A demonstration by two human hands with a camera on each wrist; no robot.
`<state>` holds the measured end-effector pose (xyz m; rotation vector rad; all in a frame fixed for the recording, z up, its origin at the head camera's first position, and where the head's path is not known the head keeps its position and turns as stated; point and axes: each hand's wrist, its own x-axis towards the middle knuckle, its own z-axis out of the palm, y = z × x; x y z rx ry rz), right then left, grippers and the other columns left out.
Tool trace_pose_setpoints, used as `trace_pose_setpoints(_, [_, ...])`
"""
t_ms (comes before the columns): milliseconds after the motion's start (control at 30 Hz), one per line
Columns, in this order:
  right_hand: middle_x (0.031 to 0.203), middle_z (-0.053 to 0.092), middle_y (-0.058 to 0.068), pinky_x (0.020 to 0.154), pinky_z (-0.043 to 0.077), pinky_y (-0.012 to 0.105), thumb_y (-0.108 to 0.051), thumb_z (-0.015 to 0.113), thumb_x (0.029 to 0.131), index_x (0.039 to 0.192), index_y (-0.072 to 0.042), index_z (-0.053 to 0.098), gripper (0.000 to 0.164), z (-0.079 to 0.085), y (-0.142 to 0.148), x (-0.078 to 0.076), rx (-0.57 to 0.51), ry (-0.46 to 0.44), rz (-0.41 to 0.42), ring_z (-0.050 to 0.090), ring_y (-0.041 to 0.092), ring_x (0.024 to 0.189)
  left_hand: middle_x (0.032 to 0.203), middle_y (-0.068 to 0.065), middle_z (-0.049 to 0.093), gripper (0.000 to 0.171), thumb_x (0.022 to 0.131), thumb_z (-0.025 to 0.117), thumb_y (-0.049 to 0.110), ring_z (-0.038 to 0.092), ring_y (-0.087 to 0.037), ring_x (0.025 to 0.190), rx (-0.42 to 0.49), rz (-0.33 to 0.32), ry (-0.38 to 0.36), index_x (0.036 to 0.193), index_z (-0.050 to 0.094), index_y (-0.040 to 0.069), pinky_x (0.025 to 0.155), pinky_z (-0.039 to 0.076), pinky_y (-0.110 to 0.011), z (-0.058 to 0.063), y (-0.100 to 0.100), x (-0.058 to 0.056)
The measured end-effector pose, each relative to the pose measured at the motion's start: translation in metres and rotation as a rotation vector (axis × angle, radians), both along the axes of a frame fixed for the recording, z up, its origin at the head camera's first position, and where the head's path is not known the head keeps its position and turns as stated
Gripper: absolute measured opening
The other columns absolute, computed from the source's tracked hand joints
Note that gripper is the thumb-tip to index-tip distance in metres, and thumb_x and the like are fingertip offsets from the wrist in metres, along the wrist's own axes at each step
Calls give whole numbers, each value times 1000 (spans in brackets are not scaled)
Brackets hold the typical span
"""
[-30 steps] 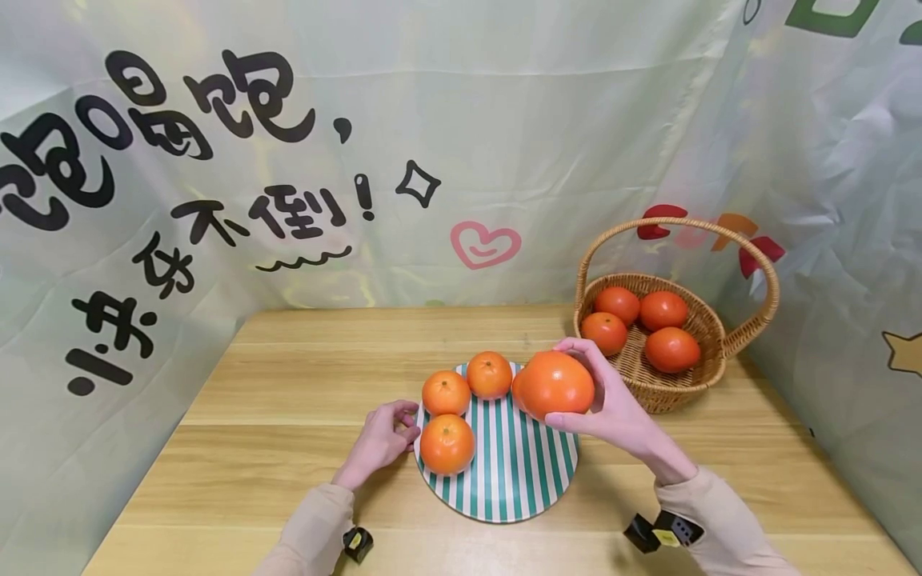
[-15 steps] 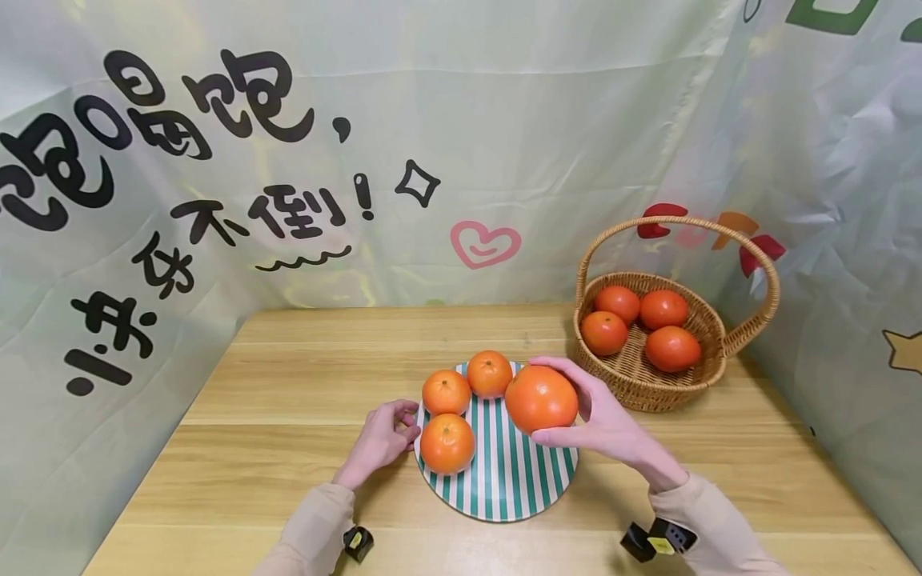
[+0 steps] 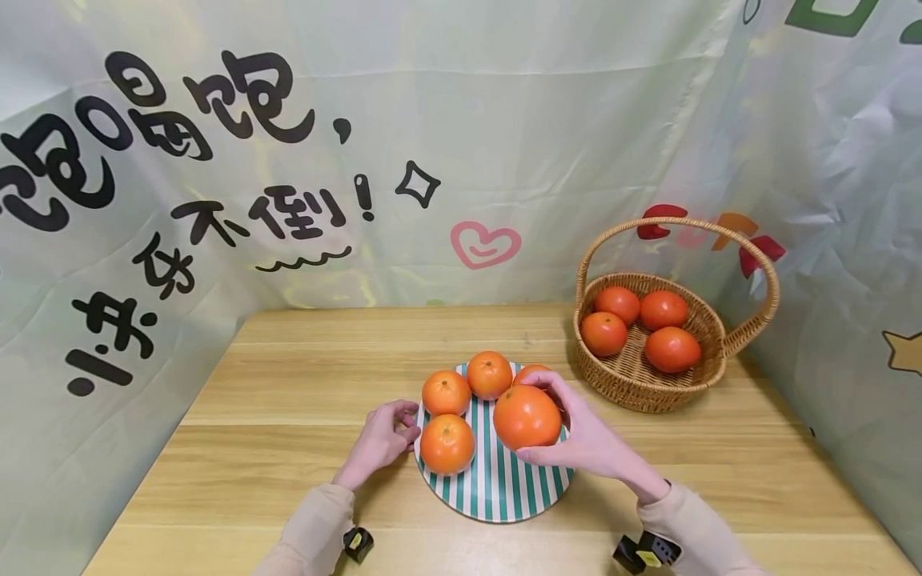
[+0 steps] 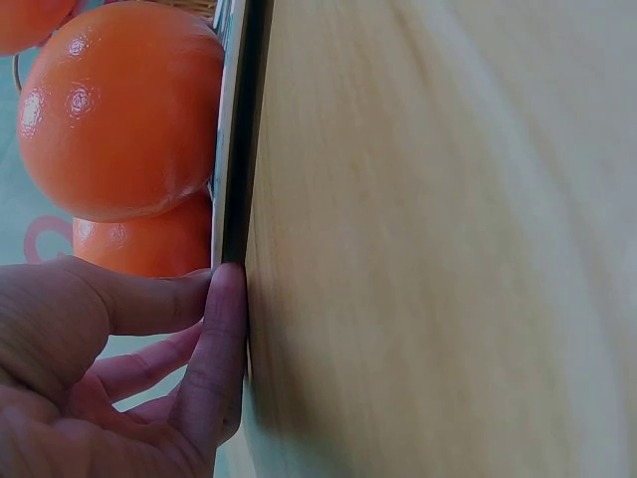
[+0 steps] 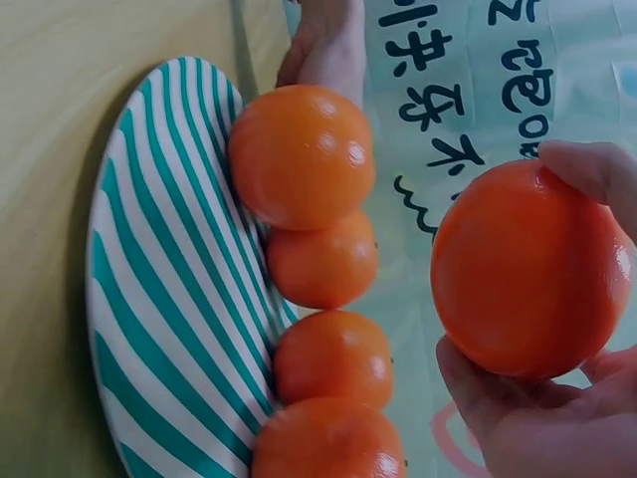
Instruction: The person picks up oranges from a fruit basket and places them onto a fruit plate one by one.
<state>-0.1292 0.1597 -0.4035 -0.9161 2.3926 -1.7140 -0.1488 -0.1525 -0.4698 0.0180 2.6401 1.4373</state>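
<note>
My right hand (image 3: 587, 440) grips a large orange (image 3: 527, 417) between thumb and fingers. In the right wrist view that held orange (image 5: 532, 269) is apart from the striped plate (image 5: 169, 269). My left hand (image 3: 382, 438) pinches the left rim of the round green-and-white striped plate (image 3: 497, 488). In the left wrist view, the thumb and a finger (image 4: 214, 368) meet at the plate's edge (image 4: 231, 149). Several oranges sit along the plate's left and back: a front-left orange (image 3: 447, 444), one behind it (image 3: 445, 393), a back orange (image 3: 490, 375) and a partly hidden orange (image 3: 531, 371) behind my right hand.
A wicker basket (image 3: 648, 396) with a tall arched handle stands at the back right, holding several reddish-orange fruits (image 3: 673, 350). The wooden table (image 3: 302, 360) meets a printed cloth backdrop (image 3: 403, 264) at the back and on both sides.
My right hand has carried its orange leftward and toward me over the plate, uncovering part of the orange at the back right. The left hand has stayed at the rim.
</note>
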Motion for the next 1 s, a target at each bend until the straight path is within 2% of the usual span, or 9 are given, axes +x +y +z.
trace_pose_setpoints(367, [130, 55, 6, 96, 51, 24, -22, 89, 75, 131, -19, 48, 69, -13, -8, 7, 87, -10, -58, 59, 8, 110, 93, -13, 62, 39, 87, 67, -8, 60, -12, 62, 3, -3, 0, 125, 62, -7, 58, 59, -23, -1, 0, 0])
trace_pose_setpoints(700, [138, 50, 6, 98, 52, 26, -27, 87, 76, 137, -16, 46, 74, -31, -10, 17, 154, -58, -22, 55, 7, 116, 92, -13, 62, 39, 86, 67, -8, 60, -12, 61, 3, 1, 8, 125, 62, -7, 57, 59, -22, 1, 0, 1])
trace_pose_setpoints(1000, [136, 53, 6, 97, 52, 30, -27, 87, 76, 136, -21, 48, 72, -37, -14, 19, 182, -57, -24, 57, 9, 114, 91, -12, 62, 38, 87, 67, -8, 59, -12, 61, 0, 6, 10, 125, 62, -7, 56, 59, -23, 1, 1, 2])
